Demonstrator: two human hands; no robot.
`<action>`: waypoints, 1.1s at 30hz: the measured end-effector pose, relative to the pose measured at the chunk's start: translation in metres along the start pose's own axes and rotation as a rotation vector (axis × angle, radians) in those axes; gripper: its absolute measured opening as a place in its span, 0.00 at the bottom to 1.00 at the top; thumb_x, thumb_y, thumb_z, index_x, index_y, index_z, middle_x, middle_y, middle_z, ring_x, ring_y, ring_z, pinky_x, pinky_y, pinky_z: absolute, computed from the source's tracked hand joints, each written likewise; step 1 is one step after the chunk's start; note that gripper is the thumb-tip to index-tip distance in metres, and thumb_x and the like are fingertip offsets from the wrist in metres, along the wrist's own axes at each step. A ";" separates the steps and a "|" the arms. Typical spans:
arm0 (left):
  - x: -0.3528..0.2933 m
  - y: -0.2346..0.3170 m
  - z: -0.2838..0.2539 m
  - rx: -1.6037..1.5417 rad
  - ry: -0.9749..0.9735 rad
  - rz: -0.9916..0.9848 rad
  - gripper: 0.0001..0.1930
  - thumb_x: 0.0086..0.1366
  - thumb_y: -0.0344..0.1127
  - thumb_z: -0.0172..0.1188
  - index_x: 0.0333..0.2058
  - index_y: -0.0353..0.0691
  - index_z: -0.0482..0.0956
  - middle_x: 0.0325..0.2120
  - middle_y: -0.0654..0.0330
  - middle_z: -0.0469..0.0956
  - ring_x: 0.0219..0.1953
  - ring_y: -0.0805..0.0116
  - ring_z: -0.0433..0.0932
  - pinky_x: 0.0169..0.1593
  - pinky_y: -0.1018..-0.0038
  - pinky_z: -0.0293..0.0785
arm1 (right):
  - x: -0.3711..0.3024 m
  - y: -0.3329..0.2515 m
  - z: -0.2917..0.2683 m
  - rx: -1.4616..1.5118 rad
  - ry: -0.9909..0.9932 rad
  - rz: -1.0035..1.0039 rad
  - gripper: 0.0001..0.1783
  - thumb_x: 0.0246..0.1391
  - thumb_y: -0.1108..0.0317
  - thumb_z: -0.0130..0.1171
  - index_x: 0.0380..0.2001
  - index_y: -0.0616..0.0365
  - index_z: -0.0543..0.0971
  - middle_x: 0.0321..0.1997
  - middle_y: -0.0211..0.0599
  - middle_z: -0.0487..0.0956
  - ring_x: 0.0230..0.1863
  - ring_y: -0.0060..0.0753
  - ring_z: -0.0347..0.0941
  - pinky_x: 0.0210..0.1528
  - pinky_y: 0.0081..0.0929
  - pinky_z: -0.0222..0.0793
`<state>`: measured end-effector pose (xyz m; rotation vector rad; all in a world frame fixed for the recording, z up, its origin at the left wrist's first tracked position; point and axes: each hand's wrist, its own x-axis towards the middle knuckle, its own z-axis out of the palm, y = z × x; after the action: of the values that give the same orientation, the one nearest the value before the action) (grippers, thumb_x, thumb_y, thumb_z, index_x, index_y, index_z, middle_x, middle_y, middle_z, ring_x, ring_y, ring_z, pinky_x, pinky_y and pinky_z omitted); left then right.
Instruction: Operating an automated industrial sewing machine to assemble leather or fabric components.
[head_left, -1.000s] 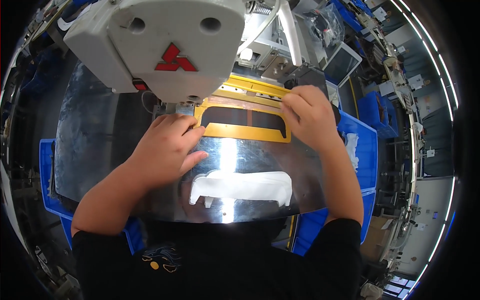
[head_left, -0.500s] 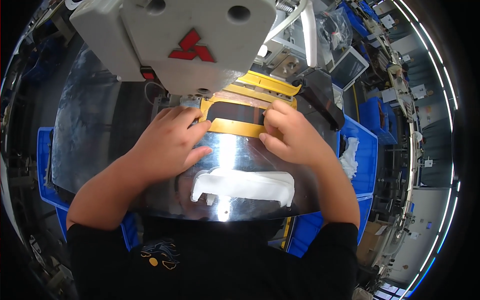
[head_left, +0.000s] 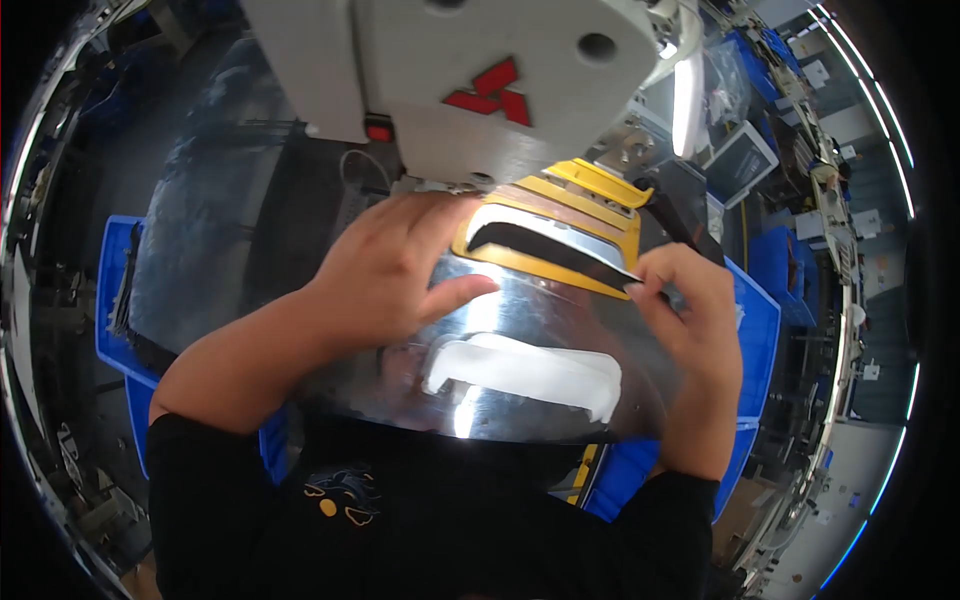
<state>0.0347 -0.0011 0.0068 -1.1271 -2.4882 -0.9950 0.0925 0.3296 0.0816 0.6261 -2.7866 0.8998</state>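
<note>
A yellow clamp frame (head_left: 540, 273) with a long opening lies on the shiny metal table under the sewing machine head (head_left: 430, 120). In its opening is a narrow black strip of material (head_left: 535, 246), slanting down toward the right. My right hand (head_left: 692, 305) pinches the strip's right end between thumb and fingers, at the frame's right corner. My left hand (head_left: 395, 265) rests at the frame's left end, fingers extended and thumb apart; its fingertips are partly hidden beside the machine head. Nearer to me lie white curved cut pieces (head_left: 525, 375), overlapping on the table.
Blue bins (head_left: 755, 330) stand beyond the table's right edge, and another blue bin (head_left: 118, 290) at the left. A tablet-like screen (head_left: 740, 160) sits at the back right. The machine head overhangs the far side of the frame.
The view has shifted, moving the scene rightward. My right hand has drawn the black strip's end out toward the frame's right corner, and the strip now lies narrower and slanted, baring bright metal behind it.
</note>
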 end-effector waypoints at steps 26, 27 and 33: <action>-0.334 -0.138 -0.254 0.374 1.170 -1.141 0.22 0.80 0.50 0.59 0.53 0.33 0.82 0.34 0.57 0.82 0.36 0.68 0.80 0.42 0.70 0.76 | -0.040 0.073 0.046 0.588 0.125 0.165 0.07 0.73 0.66 0.60 0.44 0.58 0.79 0.36 0.28 0.79 0.40 0.18 0.74 0.48 0.19 0.69; -0.340 -0.146 -0.252 0.659 1.163 -1.224 0.26 0.79 0.53 0.59 0.57 0.31 0.81 0.41 0.50 0.85 0.44 0.61 0.84 0.51 0.67 0.79 | -0.042 0.073 0.044 0.575 0.161 0.156 0.07 0.73 0.66 0.60 0.45 0.58 0.79 0.37 0.28 0.79 0.40 0.19 0.74 0.48 0.19 0.69; -0.294 -0.126 -0.211 0.469 1.104 -1.183 0.27 0.79 0.53 0.59 0.59 0.32 0.80 0.51 0.46 0.85 0.55 0.55 0.83 0.61 0.65 0.76 | -0.061 0.060 -0.008 0.388 0.331 0.077 0.08 0.74 0.67 0.57 0.46 0.60 0.80 0.38 0.31 0.79 0.41 0.21 0.74 0.50 0.20 0.69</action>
<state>0.1280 -0.3710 -0.0338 0.9627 -1.9797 -0.7583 0.1216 0.3992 0.0409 0.3721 -2.3724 1.4335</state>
